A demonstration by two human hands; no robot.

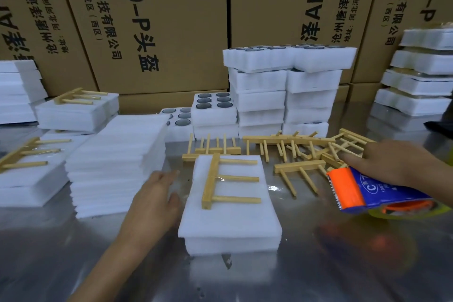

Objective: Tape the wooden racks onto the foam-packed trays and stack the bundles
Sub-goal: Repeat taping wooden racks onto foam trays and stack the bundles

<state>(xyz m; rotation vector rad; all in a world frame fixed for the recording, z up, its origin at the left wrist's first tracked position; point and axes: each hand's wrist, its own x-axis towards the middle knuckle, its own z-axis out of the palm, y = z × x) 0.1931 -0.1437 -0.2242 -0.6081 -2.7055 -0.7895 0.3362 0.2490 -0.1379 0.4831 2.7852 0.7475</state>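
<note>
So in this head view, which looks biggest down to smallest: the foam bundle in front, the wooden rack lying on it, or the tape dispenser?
1. The foam bundle, clearly the largest.
2 and 3. The wooden rack and the tape dispenser look alike in size; the dispenser is partly cut off at the frame edge, so I won't rank them.

Matt white foam bundle (230,218), pale bare-wood rack (220,182), glossy orange plastic tape dispenser (350,187) – shiny, reflective steel table (318,272), brown cardboard boxes (171,19)
</note>
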